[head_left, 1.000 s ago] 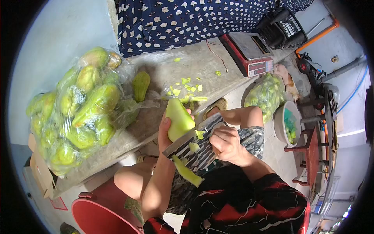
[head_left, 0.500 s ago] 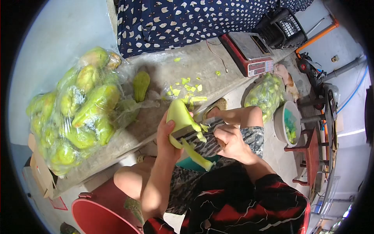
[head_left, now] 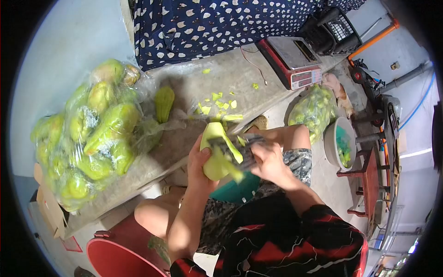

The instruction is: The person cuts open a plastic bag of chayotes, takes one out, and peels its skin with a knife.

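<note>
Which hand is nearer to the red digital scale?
Right. The right hand, gripping the knife, is below the digital scale in view, apart from it; the left hand, holding the green fruit, is farther left.

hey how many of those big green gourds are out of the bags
2: the gourd held in the left hand, another gourd on the ledge beside the large bag. Others may be hidden.

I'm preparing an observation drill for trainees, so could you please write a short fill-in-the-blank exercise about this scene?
The ____ hand holds the pale green fruit, while the other hand grips a blade.
The patterned cloth is mainly dark ____.
The big tub at lower left is coloured ____.
Missing words: left; blue; red.
</note>
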### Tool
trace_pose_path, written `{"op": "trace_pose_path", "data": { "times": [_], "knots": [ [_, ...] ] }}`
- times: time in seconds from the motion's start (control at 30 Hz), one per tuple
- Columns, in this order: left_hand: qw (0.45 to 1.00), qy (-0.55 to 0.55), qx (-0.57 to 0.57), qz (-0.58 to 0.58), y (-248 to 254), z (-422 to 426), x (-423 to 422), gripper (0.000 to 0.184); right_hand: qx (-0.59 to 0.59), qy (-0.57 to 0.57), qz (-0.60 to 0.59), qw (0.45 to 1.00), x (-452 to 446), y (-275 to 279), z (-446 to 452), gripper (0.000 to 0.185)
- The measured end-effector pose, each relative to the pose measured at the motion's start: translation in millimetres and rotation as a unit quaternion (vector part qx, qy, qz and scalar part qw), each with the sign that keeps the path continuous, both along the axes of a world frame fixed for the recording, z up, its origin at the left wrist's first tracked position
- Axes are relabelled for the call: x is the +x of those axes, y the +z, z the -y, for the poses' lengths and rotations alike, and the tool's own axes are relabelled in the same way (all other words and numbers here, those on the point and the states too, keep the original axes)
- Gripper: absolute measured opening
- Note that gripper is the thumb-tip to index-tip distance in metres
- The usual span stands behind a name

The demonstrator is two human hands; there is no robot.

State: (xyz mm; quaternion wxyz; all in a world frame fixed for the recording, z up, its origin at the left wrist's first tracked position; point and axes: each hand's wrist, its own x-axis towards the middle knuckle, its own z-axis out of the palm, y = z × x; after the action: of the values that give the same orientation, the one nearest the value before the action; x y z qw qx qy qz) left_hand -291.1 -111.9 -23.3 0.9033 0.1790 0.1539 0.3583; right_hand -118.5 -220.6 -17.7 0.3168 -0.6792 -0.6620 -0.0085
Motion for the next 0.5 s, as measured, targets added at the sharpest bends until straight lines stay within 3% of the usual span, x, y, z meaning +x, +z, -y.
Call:
{"op": "trace_pose_path", "data": {
  "times": [0.03,0.1,0.23,0.37,0.47,0.5],
  "knots": [
    [1.000,-0.003,-0.001,0.001,-1.7,0.6,-0.5,0.068,-0.089,-0.063,-0.011,0.994,1.0,0.4,-2.1,0.017],
    [0.999,-0.035,0.030,0.005,-5.0,-2.9,-2.1,0.067,-0.144,-0.133,-0.062,0.979,13.1,-10.6,-12.9,0.017],
    [0.999,-0.008,-0.015,0.045,-11.5,-3.8,-2.5,0.060,-0.167,-0.161,-0.117,0.966,9.5,-5.1,-7.4,0.020],
    [0.987,-0.008,-0.102,0.124,-18.8,-7.2,-1.8,0.058,-0.159,-0.133,-0.138,0.968,2.4,3.4,-0.6,0.017],
    [0.987,0.013,-0.129,0.096,-18.1,-7.3,-4.3,0.053,-0.072,-0.018,-0.068,0.995,-8.7,17.9,6.7,0.023],
    [0.986,-0.018,-0.128,0.105,-14.8,-10.8,-3.6,0.055,0.008,0.030,-0.033,0.999,-11.8,18.4,2.6,0.024]
  ]
}}
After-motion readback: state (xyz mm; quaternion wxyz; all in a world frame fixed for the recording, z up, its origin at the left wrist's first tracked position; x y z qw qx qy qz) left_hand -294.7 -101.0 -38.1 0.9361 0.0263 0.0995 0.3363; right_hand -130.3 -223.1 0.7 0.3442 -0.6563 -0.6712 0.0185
